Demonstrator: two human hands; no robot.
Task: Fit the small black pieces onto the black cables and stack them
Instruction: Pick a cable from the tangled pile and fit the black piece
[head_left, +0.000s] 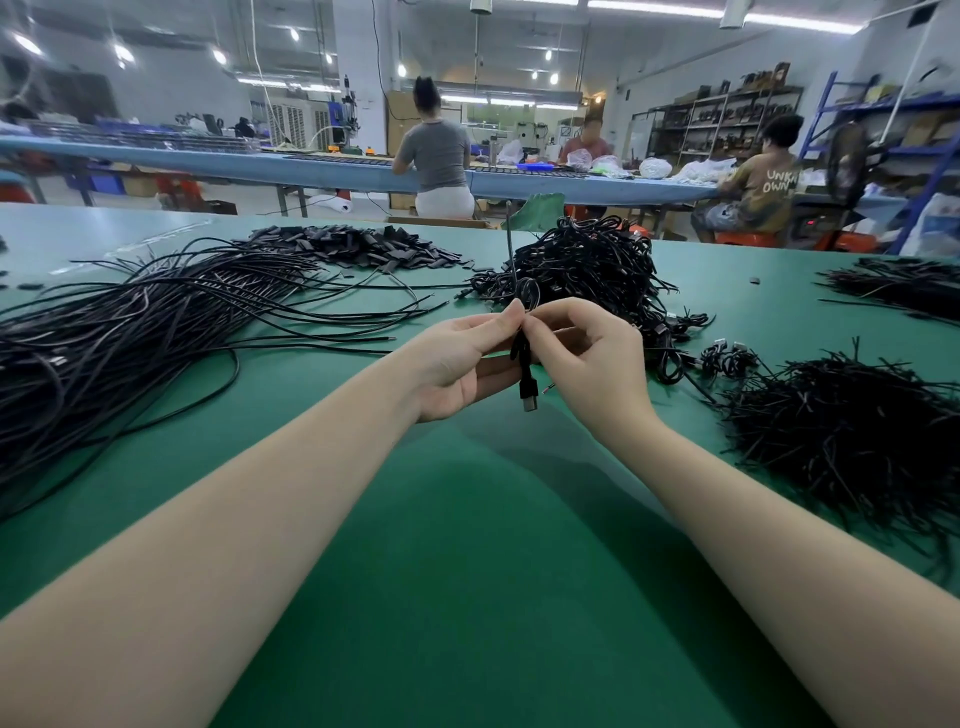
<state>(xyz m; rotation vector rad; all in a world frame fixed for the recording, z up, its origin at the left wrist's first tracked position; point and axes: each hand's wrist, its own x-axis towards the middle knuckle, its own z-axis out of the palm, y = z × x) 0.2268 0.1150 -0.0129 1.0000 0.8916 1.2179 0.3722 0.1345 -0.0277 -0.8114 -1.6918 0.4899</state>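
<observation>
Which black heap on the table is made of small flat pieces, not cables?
The flat pile of small pieces at the far left-centre, behind the long loose cables; the other heaps are all stringy cable.

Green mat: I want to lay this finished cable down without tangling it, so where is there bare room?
The widest bare patch of the mat lies between the forearms, below the left hand and right hand. A smaller strip lies right of the coiled heap. The loose cables crowd the left side, the short strands the right.

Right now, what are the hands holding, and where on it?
Both the left hand and right hand pinch one black cable at its coiled middle; its plug end hangs below.
</observation>
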